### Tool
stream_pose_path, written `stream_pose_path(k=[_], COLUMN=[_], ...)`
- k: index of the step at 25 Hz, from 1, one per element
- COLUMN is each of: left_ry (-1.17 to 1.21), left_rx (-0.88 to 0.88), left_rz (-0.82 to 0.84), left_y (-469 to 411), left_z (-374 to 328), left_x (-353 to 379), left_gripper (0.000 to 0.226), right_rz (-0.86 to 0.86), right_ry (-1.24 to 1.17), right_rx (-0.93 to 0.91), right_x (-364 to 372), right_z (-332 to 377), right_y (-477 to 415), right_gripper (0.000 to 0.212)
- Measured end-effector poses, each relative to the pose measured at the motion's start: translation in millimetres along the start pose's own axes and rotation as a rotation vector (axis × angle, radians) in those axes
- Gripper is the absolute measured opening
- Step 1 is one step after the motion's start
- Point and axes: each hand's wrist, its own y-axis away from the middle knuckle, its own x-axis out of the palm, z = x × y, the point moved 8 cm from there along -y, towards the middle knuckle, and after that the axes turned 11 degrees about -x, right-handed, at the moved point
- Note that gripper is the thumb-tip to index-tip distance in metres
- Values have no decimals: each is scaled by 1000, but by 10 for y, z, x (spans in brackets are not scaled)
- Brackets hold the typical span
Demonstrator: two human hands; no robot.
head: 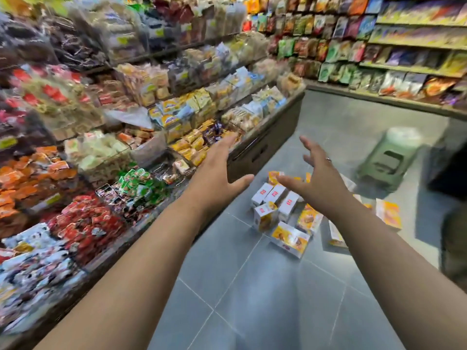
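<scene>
**A:** Where are the boxes [275, 205]?

**B:** They are scattered on the floor [252, 299], in a loose heap just off the end corner of the shelf unit [265, 147]. A green stool [389, 160] stands further along the aisle. Some boxes stand on end and touch one another, and others lie flat. A couple lie apart, to the right of the heap.

**A:** And the hands?

**B:** Both are stretched out above the heap and hold nothing. The left hand [217, 173] is spread, with straight fingers and the thumb out. The right hand [318, 180] is spread too, with its fingers slightly bent. Neither touches a box.

**A:** How would the boxes handle?

**B:** They look like small card cartons, so I'd judge them light and fairly stiff. Their thin walls would likely dent under a hard squeeze, and the printed card may be a little slick.

**A:** Where should they be held?

**B:** Across the two broad faces, thumb on one and fingers on the other, close to the edges where card is stiffest. The upright ones that touch could probably be pressed between both palms and lifted as a block. The flat ones need a fingertip under a long edge first.

**A:** Any risk?

**B:** A block held that way could slide apart. The view is also blurred, so I cannot tell whether any flap is open.
</scene>
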Motion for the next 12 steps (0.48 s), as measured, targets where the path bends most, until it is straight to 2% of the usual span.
stream_pose_path(k=[6, 12], left_ry=[3, -57], left_rx=[21, -84], left_rz=[111, 184], left_y=[-796, -1830], left_z=[9, 241], left_x=[843, 1703], left_gripper=[90, 90], right_rz=[-18, 74], right_ry=[28, 44], right_rx=[86, 175], right_x=[-160, -14], right_z=[-935, -2078], right_y=[-304, -1037], right_gripper=[89, 91])
